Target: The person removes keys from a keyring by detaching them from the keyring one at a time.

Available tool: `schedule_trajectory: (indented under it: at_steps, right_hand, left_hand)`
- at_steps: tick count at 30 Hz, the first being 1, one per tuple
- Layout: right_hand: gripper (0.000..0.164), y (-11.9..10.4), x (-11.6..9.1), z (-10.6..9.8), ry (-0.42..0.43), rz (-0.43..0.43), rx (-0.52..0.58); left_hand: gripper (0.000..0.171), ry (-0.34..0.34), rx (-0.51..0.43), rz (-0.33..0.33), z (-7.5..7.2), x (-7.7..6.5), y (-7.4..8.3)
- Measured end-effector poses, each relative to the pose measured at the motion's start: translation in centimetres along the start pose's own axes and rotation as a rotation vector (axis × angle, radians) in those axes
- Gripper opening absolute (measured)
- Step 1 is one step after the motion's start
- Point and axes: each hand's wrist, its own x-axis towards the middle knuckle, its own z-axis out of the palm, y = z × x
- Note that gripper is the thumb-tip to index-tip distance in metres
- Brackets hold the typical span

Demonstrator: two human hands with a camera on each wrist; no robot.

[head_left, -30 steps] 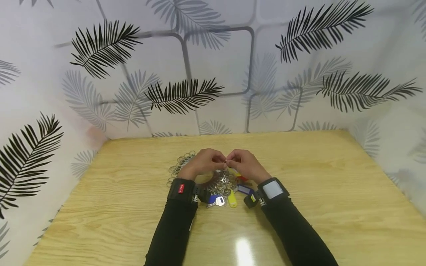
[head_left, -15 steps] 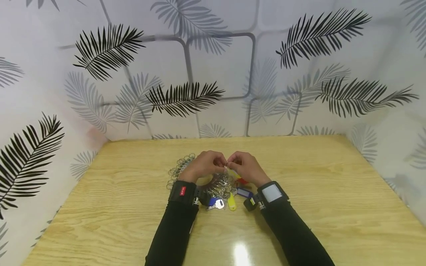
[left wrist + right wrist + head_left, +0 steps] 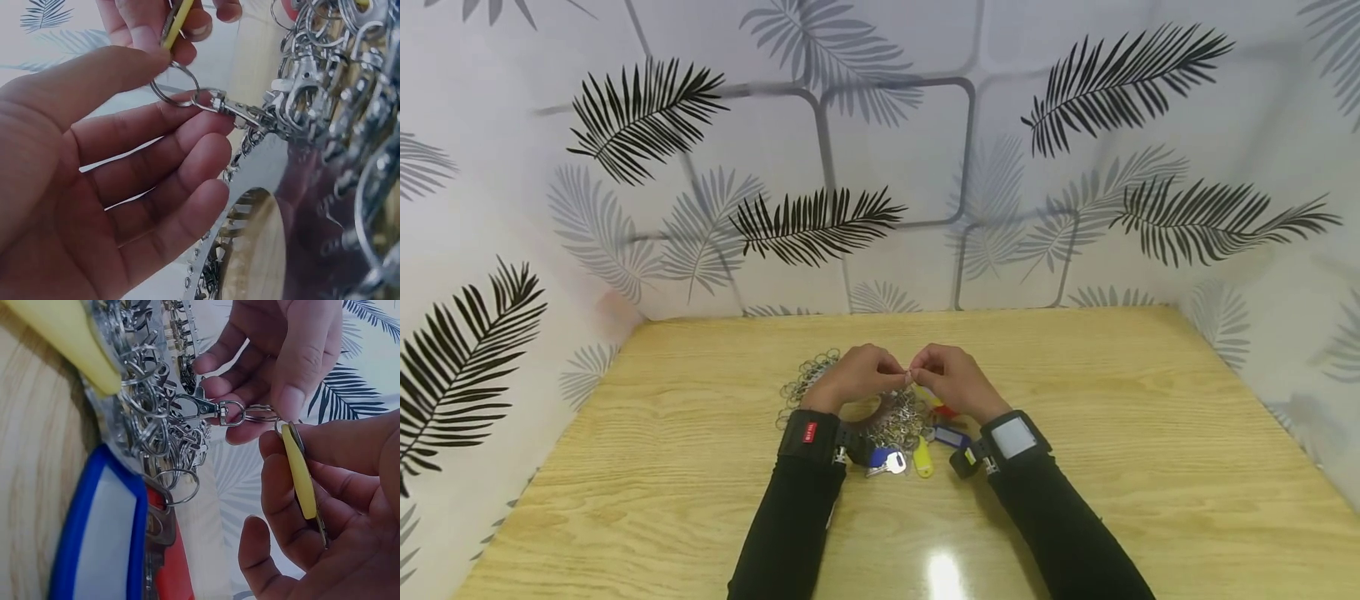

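Note:
My left hand (image 3: 861,375) pinches a split ring (image 3: 198,81) between thumb and index finger, the other fingers loosely bent below. The ring is linked to a silver swivel clasp (image 3: 201,409), one of several crowded along a shiny plate (image 3: 303,181) with a rounded cutout. Facing it, my right hand (image 3: 955,382) pinches a yellow key tag (image 3: 300,472) together with a key (image 3: 322,528), partly hidden behind the tag. The tag's small loop (image 3: 279,427) lies right at the split ring, fingertips of both hands almost meeting.
Near the hands lie a blue-framed tag (image 3: 951,435), another yellow tag (image 3: 922,457), a red tag (image 3: 175,575) and a silver key (image 3: 891,461). Split rings (image 3: 790,389) fan out left of my left wrist. A patterned wall (image 3: 925,267) backs the wooden table (image 3: 662,483).
Both hands stay together over the plate and keep their pinches, with only slight finger shifts. The head view has tilted slightly, so the scene sits a little lower.

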Motion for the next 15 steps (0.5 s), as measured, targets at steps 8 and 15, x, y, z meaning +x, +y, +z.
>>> schedule_trajectory:
  at_steps: [8,15]
  right_hand:
    - [0.007,-0.22,-0.23,-0.06,0.001,0.025,-0.02]
    - [0.007,-0.3,-0.21,-0.05,0.0,0.037,-0.014]
  left_hand:
    - [0.017,0.023,0.036,0.049,0.05,0.09,0.65]
    - [0.02,0.005,0.022,-0.001,0.08,0.02,0.55]
